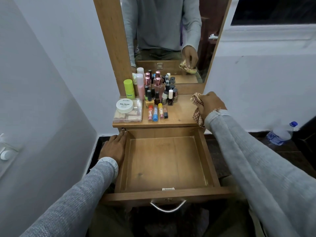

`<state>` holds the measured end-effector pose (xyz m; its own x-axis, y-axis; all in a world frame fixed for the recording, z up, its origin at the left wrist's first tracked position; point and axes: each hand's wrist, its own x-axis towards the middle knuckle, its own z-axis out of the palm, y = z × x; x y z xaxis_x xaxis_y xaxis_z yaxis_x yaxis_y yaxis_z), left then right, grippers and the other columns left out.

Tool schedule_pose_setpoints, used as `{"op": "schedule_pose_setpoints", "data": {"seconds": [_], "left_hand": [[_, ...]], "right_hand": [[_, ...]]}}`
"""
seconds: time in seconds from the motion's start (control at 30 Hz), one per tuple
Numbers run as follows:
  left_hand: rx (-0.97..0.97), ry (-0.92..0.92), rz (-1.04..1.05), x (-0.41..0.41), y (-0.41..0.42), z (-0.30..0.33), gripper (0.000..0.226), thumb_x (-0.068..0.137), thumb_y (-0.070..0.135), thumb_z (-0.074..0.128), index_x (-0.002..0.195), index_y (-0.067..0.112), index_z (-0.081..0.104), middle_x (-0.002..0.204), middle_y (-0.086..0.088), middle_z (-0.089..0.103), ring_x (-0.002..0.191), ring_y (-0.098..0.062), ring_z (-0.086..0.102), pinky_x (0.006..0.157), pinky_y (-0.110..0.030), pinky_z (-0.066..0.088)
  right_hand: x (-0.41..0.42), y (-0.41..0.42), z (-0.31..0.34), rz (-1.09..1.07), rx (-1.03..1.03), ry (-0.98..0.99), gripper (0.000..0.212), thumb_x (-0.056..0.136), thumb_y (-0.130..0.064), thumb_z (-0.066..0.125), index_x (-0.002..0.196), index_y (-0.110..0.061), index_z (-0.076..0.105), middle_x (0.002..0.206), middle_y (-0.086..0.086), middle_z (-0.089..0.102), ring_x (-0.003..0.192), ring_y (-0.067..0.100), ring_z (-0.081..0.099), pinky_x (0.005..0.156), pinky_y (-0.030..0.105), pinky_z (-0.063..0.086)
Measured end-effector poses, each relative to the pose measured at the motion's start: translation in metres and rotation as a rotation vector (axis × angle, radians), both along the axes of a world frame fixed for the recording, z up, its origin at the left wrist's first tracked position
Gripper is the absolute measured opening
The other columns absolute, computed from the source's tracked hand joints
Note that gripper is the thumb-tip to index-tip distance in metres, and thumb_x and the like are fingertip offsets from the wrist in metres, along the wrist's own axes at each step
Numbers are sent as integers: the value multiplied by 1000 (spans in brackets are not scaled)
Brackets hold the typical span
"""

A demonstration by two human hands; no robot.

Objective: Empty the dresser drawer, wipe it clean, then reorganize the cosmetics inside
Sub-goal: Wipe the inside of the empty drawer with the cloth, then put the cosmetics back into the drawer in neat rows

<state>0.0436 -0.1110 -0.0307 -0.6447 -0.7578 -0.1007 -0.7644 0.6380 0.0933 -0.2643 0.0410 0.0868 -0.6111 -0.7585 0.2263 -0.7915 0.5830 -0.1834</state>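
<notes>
The wooden drawer (pixel 207 161) is pulled out and holds nothing. My left hand (pixel 113 147) rests flat on its left wall, fingers straight. My right hand (pixel 211 104) grips a checked cloth (pixel 198 117) over the right end of the dresser top (pixel 181 115). On that top stand several nail polish bottles (pixel 159 95), a green bottle (pixel 129 88) and a pink bottle (pixel 140 86). Lip balm tubes (pixel 157 112) lie in front of them. A white nail polish remover tub (pixel 124 105) sits on a clear plastic box (pixel 128 115) at the left.
A mirror (pixel 164 40) rises behind the dresser top and reflects me. White walls close in on both sides. A plastic water bottle (pixel 281 133) lies on the dark floor to the right. The drawer's metal handle (pixel 168 206) faces me.
</notes>
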Motion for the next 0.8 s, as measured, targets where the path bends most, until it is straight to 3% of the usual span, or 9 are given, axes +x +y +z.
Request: {"op": "schedule_pose_setpoints", "data": {"seconds": [0.1, 0.2, 0.3, 0.43, 0.8], "left_hand": [[-4, -4, 7, 0, 1, 0, 55, 101, 12, 23, 153, 23, 12, 161, 6, 8, 141, -23, 25, 114, -45, 30], [3, -18, 3, 0, -1, 0, 56, 99, 9, 22, 153, 22, 13, 161, 6, 7, 141, -24, 23, 113, -46, 29], [39, -2, 10, 0, -4, -1, 55, 100, 11, 22, 152, 24, 16, 161, 7, 11, 141, -23, 24, 113, -49, 28], [81, 86, 33, 0, -4, -2, 48, 103, 22, 24, 151, 26, 24, 159, 9, 19, 141, -22, 26, 114, -48, 27], [83, 122, 46, -1, 3, 4, 49, 104, 23, 26, 152, 23, 22, 160, 8, 16, 140, -23, 29, 114, -40, 28]], "right_hand": [[-5, -15, -18, -32, 114, -28, 33, 93, -30, 52, 116, -8, 59, 118, 15, 50, 109, 34, 49, 89, 41, 47], [7, -13, -43, -28, 49, -18, 44, 93, -43, 45, 124, -14, 53, 132, 9, 47, 120, 29, 42, 95, 42, 40], [16, -7, -64, 24, -37, 12, 51, 92, -41, 42, 136, -15, 38, 144, 5, 38, 131, 26, 35, 103, 43, 35], [7, -19, -70, -5, 28, 29, 53, 92, -40, 41, 137, -13, 35, 143, 7, 38, 132, 26, 35, 105, 43, 35], [-21, -49, -66, -22, 63, -55, 62, 92, -44, 42, 145, -16, 27, 152, 7, 29, 140, 26, 27, 112, 43, 28]]}}
